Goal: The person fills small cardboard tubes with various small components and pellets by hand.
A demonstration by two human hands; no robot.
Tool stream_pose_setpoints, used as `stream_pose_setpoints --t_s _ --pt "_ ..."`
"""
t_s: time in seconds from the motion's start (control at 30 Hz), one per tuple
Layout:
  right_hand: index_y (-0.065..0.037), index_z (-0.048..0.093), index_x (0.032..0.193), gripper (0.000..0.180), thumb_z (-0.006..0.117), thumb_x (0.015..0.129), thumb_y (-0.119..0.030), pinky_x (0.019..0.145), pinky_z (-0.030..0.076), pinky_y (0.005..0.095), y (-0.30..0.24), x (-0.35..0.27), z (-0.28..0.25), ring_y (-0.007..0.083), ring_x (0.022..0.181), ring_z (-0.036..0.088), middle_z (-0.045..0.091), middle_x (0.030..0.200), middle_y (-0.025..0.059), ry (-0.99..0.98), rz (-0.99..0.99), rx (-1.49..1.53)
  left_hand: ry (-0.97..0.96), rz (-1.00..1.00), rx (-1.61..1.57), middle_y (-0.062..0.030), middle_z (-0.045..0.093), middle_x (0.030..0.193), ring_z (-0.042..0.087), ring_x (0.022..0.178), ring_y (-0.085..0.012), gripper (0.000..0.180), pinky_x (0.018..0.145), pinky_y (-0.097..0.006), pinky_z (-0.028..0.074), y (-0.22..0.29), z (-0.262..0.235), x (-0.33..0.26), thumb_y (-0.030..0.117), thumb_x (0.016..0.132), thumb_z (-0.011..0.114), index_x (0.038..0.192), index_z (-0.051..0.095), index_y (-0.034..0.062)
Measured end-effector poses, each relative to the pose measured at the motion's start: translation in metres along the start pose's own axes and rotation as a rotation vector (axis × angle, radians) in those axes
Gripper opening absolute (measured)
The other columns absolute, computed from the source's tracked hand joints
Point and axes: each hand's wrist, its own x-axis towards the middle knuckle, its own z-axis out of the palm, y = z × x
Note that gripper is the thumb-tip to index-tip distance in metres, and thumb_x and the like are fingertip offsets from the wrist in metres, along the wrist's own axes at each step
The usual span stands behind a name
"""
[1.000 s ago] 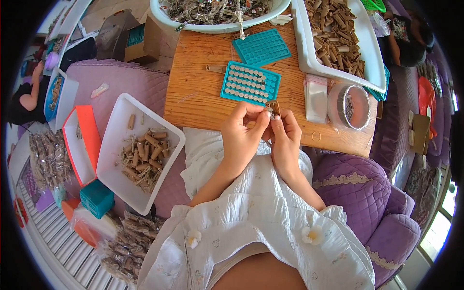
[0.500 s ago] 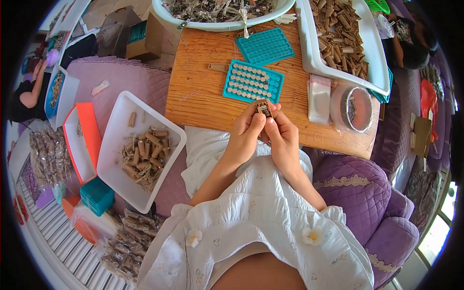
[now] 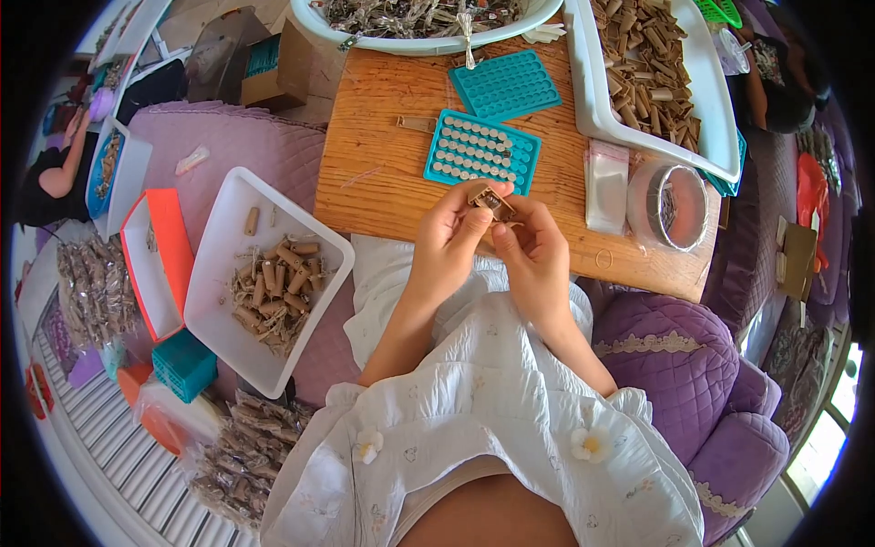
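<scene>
Over the table's near edge, my left hand [image 3: 445, 244] is closed around a small brown plastic battery case [image 3: 493, 202], its hollow side facing up. My right hand [image 3: 536, 260] also grips it, thumb and fingertips pinching its right end. Just beyond lies a teal tray [image 3: 526, 157] with rows of round silver button cells [image 3: 469, 146] in its pockets. Another teal tray [image 3: 507, 84] with round pockets rests behind that one. A single brown piece [image 3: 416, 122] lies left of the trays.
A white bin [image 3: 342, 251] holding brown cork-shaped pieces is at left. The wooden table [image 3: 365, 159] carries a basin [image 3: 383, 47] of wire bundles, a white bin [image 3: 583, 87] of brown casings, clear bags [image 3: 605, 187] and a tape roll [image 3: 693, 208]. A purple armchair [image 3: 670, 365] stands right.
The battery case has tilted in my hands. My left hand has shifted a little left, and my right fingers have spread over the case's right end.
</scene>
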Motion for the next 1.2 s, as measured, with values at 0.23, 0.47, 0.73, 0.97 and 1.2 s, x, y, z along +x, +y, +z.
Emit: stream_pose_setpoints --t_s 0.23,0.47,0.73,0.97,1.2 --pt "0.0 0.05 0.099 0.025 0.053 0.075 0.004 0.053 0.044 0.0255 -0.019 0.003 -0.004 0.0171 0.058 0.055 0.055 0.084 0.0114 0.082 -0.381 -0.601 0.187 0.05 0.091 -0.0105 0.056 0.096 0.055 0.085 -0.0131 0.021 0.07 -0.024 0.046 0.004 0.017 -0.009 0.011 0.086 0.044 0.102 0.047 -0.0033" --pt "-0.001 0.051 0.098 0.024 0.051 0.075 0.005 0.054 0.045 0.0267 -0.01 0.005 -0.013 0.0187 0.064 0.056 0.056 0.084 0.0116 -0.042 -0.292 -0.453 0.222 -0.087 -0.066 -0.0084 0.056 0.095 0.055 0.08 -0.0089 0.025 0.053 -0.018 0.045 0.014 0.02 -0.011 0.016 0.086 0.045 0.104 0.046 -0.0006" --pt "-0.001 0.052 0.095 0.02 0.051 0.076 0.004 0.054 0.044 0.0274 -0.018 0.001 -0.011 0.0207 0.063 0.055 0.055 0.083 0.0121 0.019 -0.429 -0.663 0.231 -0.085 -0.002 -0.0065 0.057 0.09 0.055 0.076 -0.0074 0.028 0.047 -0.017 0.043 0.01 0.019 -0.013 0.022 0.086 0.047 0.103 0.046 0.0007" --pt "-0.001 0.048 0.1 0.027 0.049 0.075 0.007 0.056 0.045 0.0268 -0.006 0.004 -0.01 0.0208 0.067 0.058 0.056 0.084 0.0123 -0.075 -0.276 -0.489 0.279 -0.163 -0.285 -0.01 0.054 0.096 0.057 0.079 -0.0129 0.029 0.061 -0.023 0.051 0.007 0.018 -0.012 0.023 0.085 0.048 0.103 0.045 0.0007" --pt "0.0 0.045 0.102 0.033 0.047 0.072 0.013 0.068 0.046 0.0253 -0.003 0.014 -0.019 0.0155 0.079 0.058 0.056 0.088 0.0096 -0.137 -0.047 -0.179 0.225 -0.21 -0.383 -0.0126 0.055 0.098 0.057 0.089 -0.0225 0.028 0.074 -0.031 0.05 0.004 0.019 -0.01 0.018 0.085 0.047 0.107 0.043 -0.0006"
